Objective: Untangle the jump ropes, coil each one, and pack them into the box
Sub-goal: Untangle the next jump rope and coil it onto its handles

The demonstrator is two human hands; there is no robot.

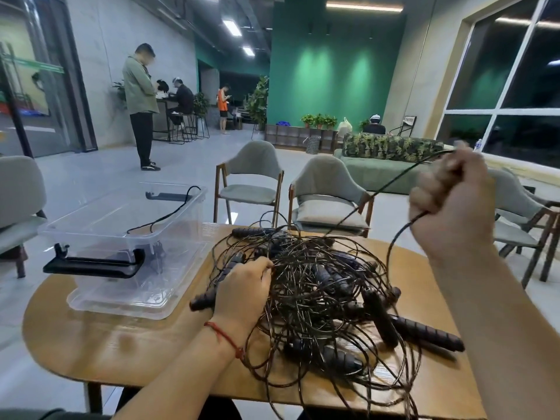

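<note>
Head view, single frame.

Right hand (448,207) raised high, motion-blurred, fist clenched tight round one black rope (397,234). One stretch out of the top of the fist, running down-left into the pile. Another out from under the fist, curving down to the same pile.

Left hand (242,294) low, palm down at the left edge of the tangle (318,286). Fingers bent, tips buried in the strands; cannot tell whether pinching one or just resting there. Red string bracelet (225,338) on that wrist.

Tangle: thin dark ropes heaped between the two hands, below-left of the right fist, touching the left fingertips. Ribbed black handle (206,298) poking out from under the left palm. More handles (424,331) to the right of the left hand, under the right forearm.

Box (181,268): clear plastic, open top, left of and beyond the left hand, just beside the tangle. Black latch (91,263) on its near end. Thin black cord (169,212) across the far corner; inside or on the rim, cannot tell.

Wooden table (91,344) under everything.

Beyond the hands: two grey chairs (251,177), green sofa (391,148) behind the right fist, person in a green jacket (139,95) standing far off beyond the box.
</note>
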